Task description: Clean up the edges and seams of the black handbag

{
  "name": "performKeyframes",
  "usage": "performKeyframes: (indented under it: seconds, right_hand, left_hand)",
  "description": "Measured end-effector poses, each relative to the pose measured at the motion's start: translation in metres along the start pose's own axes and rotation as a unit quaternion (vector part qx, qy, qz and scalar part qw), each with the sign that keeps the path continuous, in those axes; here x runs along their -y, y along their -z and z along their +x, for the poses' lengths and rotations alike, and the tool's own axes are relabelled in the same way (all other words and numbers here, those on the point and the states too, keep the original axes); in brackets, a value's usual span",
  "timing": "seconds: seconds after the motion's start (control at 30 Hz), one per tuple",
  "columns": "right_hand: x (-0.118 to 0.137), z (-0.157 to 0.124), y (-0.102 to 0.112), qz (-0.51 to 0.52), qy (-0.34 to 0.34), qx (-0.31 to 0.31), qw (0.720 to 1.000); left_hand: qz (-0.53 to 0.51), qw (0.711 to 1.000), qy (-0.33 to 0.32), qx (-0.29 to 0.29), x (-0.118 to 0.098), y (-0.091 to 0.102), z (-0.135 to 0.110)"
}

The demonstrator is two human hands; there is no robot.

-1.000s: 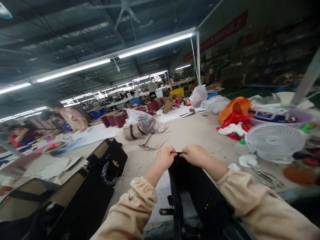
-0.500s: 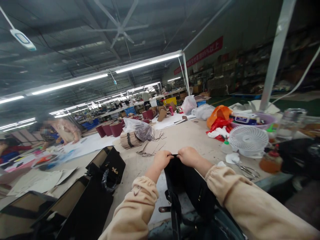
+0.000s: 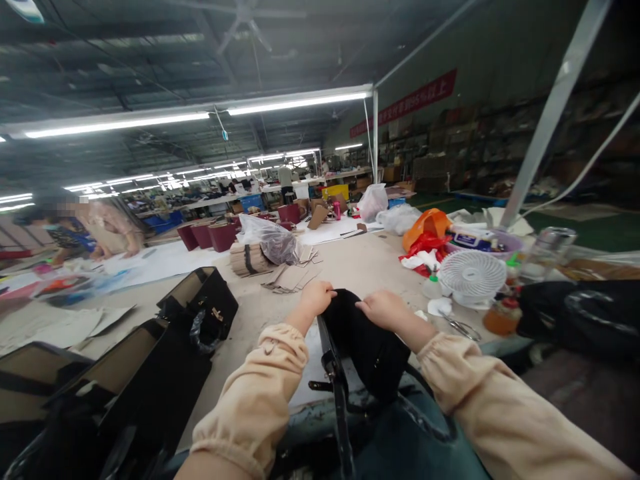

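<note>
A black handbag (image 3: pixel 363 343) stands at the near edge of the table, right in front of me. My left hand (image 3: pixel 317 298) is closed on its top edge at the left. My right hand (image 3: pixel 383 309) grips the top edge at the right, fingers curled over the fabric. A strap with a metal buckle (image 3: pixel 330 370) hangs down the bag's left side. Both my sleeves are beige.
Open black bags (image 3: pixel 203 307) lie at the left. Cardboard pieces (image 3: pixel 287 275) and a wrapped bundle (image 3: pixel 270 243) sit mid-table. A white fan (image 3: pixel 473 273), scissors (image 3: pixel 460 327), a jar (image 3: pixel 500 317) and bottles are at the right. Other people work at far tables on the left.
My hands have moved apart along the bag's top edge and the bag has tipped toward me. The camera has shifted, showing more of the right side.
</note>
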State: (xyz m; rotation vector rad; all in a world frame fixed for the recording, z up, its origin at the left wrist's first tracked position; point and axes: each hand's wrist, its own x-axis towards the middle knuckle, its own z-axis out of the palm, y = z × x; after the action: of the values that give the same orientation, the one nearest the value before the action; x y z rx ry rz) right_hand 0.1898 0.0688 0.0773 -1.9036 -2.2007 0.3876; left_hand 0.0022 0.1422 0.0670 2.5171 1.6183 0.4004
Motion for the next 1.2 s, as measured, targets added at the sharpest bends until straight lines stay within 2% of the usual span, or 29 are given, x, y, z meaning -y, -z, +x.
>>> performKeyframes:
  seconds: [0.1, 0.23, 0.33, 0.43, 0.53, 0.67, 0.8, 0.93, 1.03, 1.13, 1.2]
  right_hand:
    - [-0.010, -0.010, 0.007, 0.064, 0.005, 0.035, 0.997]
    - [-0.029, -0.044, 0.017, 0.137, -0.001, 0.052, 0.989]
    - [-0.033, -0.071, 0.014, 0.130, 0.006, 0.043, 0.990]
    - [-0.029, -0.088, 0.001, 0.051, 0.023, -0.002, 0.998]
    - [-0.028, -0.092, -0.012, -0.055, 0.015, -0.076, 0.995]
    - [-0.032, -0.089, -0.018, -0.102, 0.019, -0.104, 0.989]
    - [-0.036, -0.089, -0.021, -0.110, 0.000, -0.119, 0.987]
    - [-0.042, -0.094, -0.028, -0.029, 0.010, -0.111, 0.993]
    - [-0.050, -0.102, -0.037, 0.038, 0.004, -0.131, 0.991]
    - [-0.059, -0.113, -0.047, 0.076, 0.013, -0.154, 0.985]
    - [-0.064, -0.119, -0.053, 0.088, 0.024, -0.172, 0.981]
  left_hand:
    - [0.000, 1.000, 0.006, -0.004, 0.002, 0.002, -0.002]
    - [-0.006, 1.000, 0.024, -0.008, 0.006, 0.005, -0.006]
    - [-0.014, 0.999, 0.038, -0.007, 0.006, 0.006, -0.007]
    - [-0.022, 0.999, 0.049, -0.007, 0.005, 0.005, -0.006]
    - [-0.031, 0.998, 0.058, -0.009, 0.003, 0.003, -0.004]
    - [-0.050, 0.996, 0.067, -0.010, 0.002, 0.001, -0.003]
    - [-0.084, 0.993, 0.084, -0.011, 0.002, 0.001, -0.004]
    - [-0.142, 0.985, 0.097, -0.009, 0.004, 0.004, -0.007]
    - [-0.198, 0.975, 0.097, -0.018, 0.008, 0.009, -0.019]
    - [-0.277, 0.952, 0.115, -0.061, 0.010, 0.011, -0.047]
    - [-0.399, 0.901, 0.133, -0.104, 0.008, 0.006, -0.076]
